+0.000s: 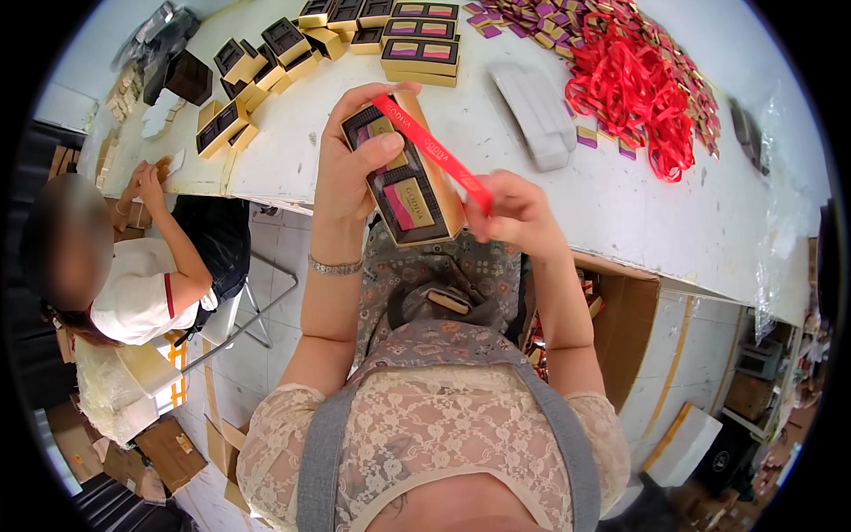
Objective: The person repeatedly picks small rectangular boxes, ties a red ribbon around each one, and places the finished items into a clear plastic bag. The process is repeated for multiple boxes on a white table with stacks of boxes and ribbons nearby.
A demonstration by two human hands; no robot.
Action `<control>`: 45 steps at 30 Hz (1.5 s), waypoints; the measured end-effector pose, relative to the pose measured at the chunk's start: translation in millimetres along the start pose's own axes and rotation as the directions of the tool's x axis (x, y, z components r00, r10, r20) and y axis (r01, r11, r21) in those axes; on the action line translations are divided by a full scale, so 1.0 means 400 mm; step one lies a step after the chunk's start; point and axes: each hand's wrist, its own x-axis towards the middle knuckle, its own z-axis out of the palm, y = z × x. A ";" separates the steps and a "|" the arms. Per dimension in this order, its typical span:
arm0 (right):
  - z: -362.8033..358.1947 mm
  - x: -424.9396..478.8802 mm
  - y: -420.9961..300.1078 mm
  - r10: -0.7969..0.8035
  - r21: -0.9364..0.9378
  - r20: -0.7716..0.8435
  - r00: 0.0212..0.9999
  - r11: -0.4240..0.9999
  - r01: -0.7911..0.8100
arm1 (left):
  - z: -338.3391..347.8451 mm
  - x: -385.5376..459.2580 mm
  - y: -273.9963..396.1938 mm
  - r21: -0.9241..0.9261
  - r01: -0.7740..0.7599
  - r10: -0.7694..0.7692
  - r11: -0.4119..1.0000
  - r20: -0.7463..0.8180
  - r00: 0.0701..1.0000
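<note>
A gold Godiva chocolate box (447, 199) is tilted in my left hand (352, 159), above my lap at the table's front edge. My left thumb presses on its front, over a wrapped chocolate. Lower in the box's dark insert sits another chocolate square (407, 203), gold and pink. A red printed ribbon (432, 149) runs from the box's upper end down across its gold side. My right hand (522, 213) pinches the ribbon's lower end beside the box. Its fingers are slightly blurred.
Filled gold boxes (420, 63) are stacked ahead, with empty-tray boxes (233, 123) to their left. A pile of red ribbons (621, 90) lies over wrapped chocolates, near a translucent plastic tray (535, 120). A co-worker (143, 266) sits at left; an open carton (625, 319) stands under the table.
</note>
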 end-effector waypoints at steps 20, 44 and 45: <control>0.024 0.050 0.110 -0.092 0.187 -0.126 0.988 0.976 0.114 | 0.047 0.024 -0.011 -0.255 0.019 -0.069 0.967 -0.188 0.980; 0.030 0.012 0.195 0.158 0.913 -0.270 0.950 0.356 0.200 | 0.027 0.037 -0.165 0.673 -0.525 0.675 0.521 0.052 0.736; 0.031 0.007 0.187 0.207 0.672 -0.494 0.844 0.707 0.220 | 0.030 0.034 -0.168 0.693 -0.541 0.673 0.476 0.109 0.732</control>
